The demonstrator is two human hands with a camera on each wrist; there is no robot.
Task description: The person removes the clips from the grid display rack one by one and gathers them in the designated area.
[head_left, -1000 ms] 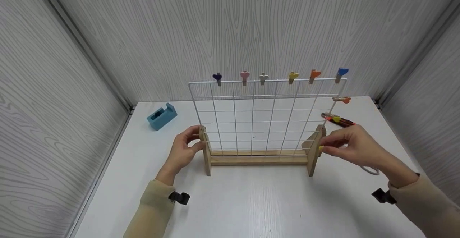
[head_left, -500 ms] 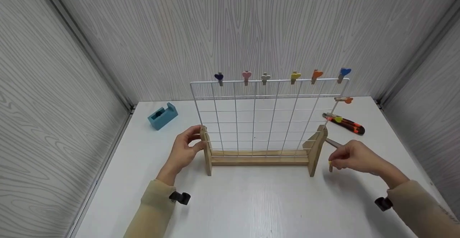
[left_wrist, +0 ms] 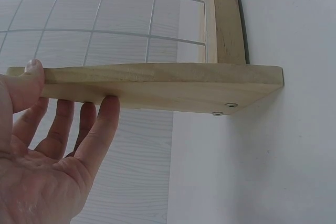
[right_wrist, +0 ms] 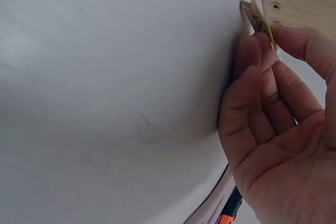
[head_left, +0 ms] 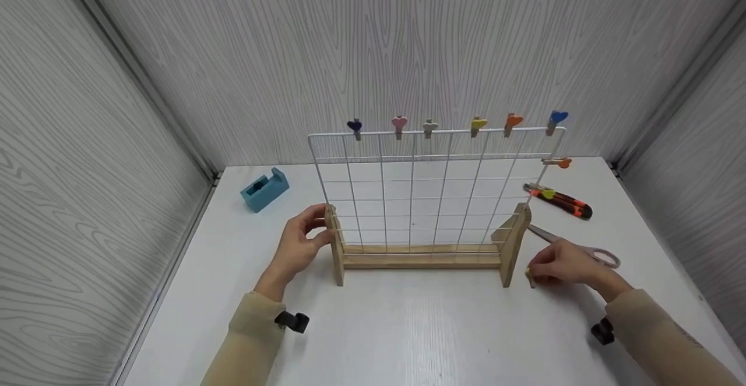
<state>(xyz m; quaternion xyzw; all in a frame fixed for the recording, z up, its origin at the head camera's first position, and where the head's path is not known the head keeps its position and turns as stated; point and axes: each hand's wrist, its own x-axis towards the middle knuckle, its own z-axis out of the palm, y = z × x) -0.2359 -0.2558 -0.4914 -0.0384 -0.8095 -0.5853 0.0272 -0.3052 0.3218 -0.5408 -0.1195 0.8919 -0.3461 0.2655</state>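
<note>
A white wire grid [head_left: 411, 185] stands upright in a wooden stand [head_left: 422, 260]. My left hand [head_left: 298, 245] grips the stand's left side panel; in the left wrist view the thumb lies on one face of that panel [left_wrist: 173, 90] and the fingertips on the other. My right hand [head_left: 562, 265], low over the table to the right of the stand, pinches a small wooden clothespin [right_wrist: 254, 15] with a yellow piece on it, between thumb and fingers. Heart-topped clothespins, among them a pink one [head_left: 399, 122] and a blue one [head_left: 558, 118], sit along the grid's top wire.
An orange-heart clothespin [head_left: 558, 162] is clipped to the grid's right side wire. Behind the right hand lie scissors [head_left: 603, 256] and an orange-and-black utility knife [head_left: 568, 204], with a yellow-heart clothespin [head_left: 548, 193] by its tip. A teal tape dispenser [head_left: 265, 190] stands at the back left.
My right hand has moved from the stand's right panel down to the table with the yellow clothespin, uncovering the knife and scissors. The left hand has kept its place on the stand.
</note>
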